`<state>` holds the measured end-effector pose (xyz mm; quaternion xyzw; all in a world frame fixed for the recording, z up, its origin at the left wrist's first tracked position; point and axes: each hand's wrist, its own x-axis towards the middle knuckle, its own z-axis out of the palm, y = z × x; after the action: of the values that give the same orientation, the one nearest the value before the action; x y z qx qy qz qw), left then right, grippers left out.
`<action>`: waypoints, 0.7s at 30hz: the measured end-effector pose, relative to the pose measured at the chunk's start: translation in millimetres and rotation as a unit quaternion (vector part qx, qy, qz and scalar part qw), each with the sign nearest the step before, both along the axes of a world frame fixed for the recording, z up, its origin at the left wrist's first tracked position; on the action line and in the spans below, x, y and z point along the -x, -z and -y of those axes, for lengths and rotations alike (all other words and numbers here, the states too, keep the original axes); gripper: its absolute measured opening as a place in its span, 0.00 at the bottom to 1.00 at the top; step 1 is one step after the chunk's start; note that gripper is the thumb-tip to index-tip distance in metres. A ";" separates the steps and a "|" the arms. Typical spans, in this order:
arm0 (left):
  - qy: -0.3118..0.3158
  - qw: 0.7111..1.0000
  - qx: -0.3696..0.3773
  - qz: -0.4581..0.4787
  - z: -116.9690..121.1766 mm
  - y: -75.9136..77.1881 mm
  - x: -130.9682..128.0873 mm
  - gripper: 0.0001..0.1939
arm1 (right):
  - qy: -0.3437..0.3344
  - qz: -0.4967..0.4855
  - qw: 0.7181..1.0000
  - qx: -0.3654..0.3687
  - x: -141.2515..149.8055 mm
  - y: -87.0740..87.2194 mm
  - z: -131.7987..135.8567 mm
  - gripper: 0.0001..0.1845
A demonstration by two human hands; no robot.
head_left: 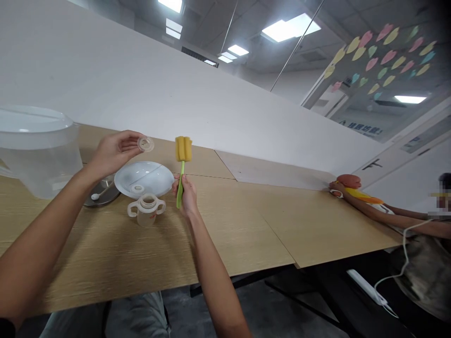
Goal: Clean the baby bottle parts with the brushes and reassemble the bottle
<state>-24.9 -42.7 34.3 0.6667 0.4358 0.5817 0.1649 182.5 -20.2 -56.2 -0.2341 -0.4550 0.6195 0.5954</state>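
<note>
My left hand (114,151) is raised above the table and pinches a small clear round ring-shaped part (145,143) between its fingertips. My right hand (186,193) grips the green handle of a bottle brush (182,162) held upright, its yellow sponge head on top. Between the hands, a white bowl (155,180) rests on the table with a small ring piece inside it. In front of the bowl stands an open clear baby bottle (145,209) with two side handles.
A big clear plastic container with a lid (35,145) stands at the far left, a metal plate with a small white spoon (102,193) beside it. At the table's far right, another person's arms (373,206) rest by orange and yellow items. A white wall backs the wooden table (229,225).
</note>
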 end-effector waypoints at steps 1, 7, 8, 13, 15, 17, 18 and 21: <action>0.000 1.000 0.015 -0.017 1.2 -0.3 0.2 0.28 | -0.008 -0.022 1.000 -0.001 -1.1 -0.6 -0.7 0.20; -0.004 0.978 0.101 -0.184 5.6 0.3 -2.3 0.28 | -0.009 -0.071 0.997 -0.021 -3.6 -8.4 1.3 0.13; -0.002 0.973 0.101 -0.210 5.3 0.9 -3.3 0.26 | -0.001 -0.071 0.997 -0.021 -3.3 -9.2 1.5 0.13; 0.006 0.955 0.097 -0.280 6.3 1.5 -8.6 0.23 | 0.029 -0.103 0.994 -0.014 -2.4 -7.9 -1.4 0.11; 0.005 0.952 0.103 -0.290 8.6 0.1 -10.3 0.22 | 0.032 -0.113 0.993 -0.014 -2.5 -6.9 -2.7 0.12; 0.003 0.949 0.107 -0.297 10.5 -1.0 -11.6 0.22 | 0.028 -0.117 0.993 -0.019 -2.4 -6.5 -2.9 0.13; 0.005 0.948 0.108 -0.299 10.7 -1.0 -12.2 0.22 | 0.026 -0.119 0.992 -0.023 -2.1 -6.6 -2.6 0.14; 0.025 0.949 0.115 -0.294 8.5 1.6 -13.2 0.23 | 0.024 -0.118 0.992 -0.047 -0.2 -6.0 -1.4 0.16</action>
<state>-11.7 -51.3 32.7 0.7952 0.5121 0.3016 0.1199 182.8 -18.8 -50.1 -0.1423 -0.4042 0.6064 0.6698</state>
